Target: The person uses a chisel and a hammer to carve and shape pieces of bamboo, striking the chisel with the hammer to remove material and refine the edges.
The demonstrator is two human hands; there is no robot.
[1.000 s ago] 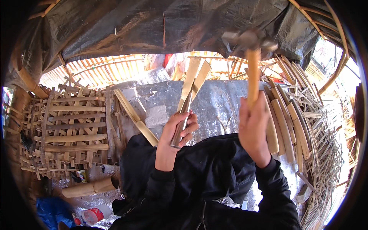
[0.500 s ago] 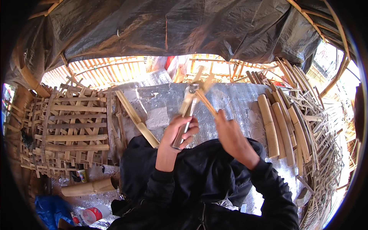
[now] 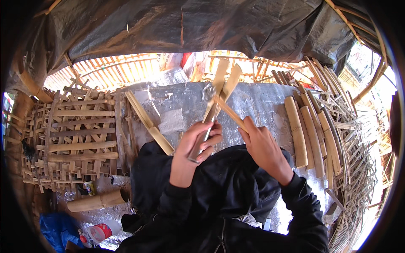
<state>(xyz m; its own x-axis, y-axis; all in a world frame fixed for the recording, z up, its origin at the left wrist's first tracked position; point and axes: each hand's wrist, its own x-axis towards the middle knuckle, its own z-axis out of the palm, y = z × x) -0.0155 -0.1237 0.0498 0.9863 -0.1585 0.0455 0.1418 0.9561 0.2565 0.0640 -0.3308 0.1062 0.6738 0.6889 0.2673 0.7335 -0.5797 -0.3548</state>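
My left hand (image 3: 197, 141) is wrapped round the lower part of a split bamboo piece (image 3: 220, 76), held upright above my lap. The piece forks at its top into two pale slats, and a shiny narrow edge runs along it by my fingers; I cannot tell whether that is a blade. My right hand (image 3: 265, 147) grips the wooden handle of a hammer (image 3: 231, 113). The hammer's metal head lies against the bamboo just below the fork, slanting up and left from my fist. My fingers hide the bamboo's middle.
Cut bamboo lengths (image 3: 296, 135) lie at right, beside a large heap of thin strips (image 3: 358, 168). A woven bamboo lattice (image 3: 82, 135) stands left. Split bamboo (image 3: 147, 122) leans near my knee. A bottle (image 3: 101, 232) and blue plastic bag (image 3: 59, 227) sit lower left. Dark sheeting (image 3: 202, 29) hangs ahead.
The hammer's head has shifted slightly left, and my right hand a little to the right. The bamboo's forked top, blurred by motion before, now shows clearly. My left hand keeps its grip.
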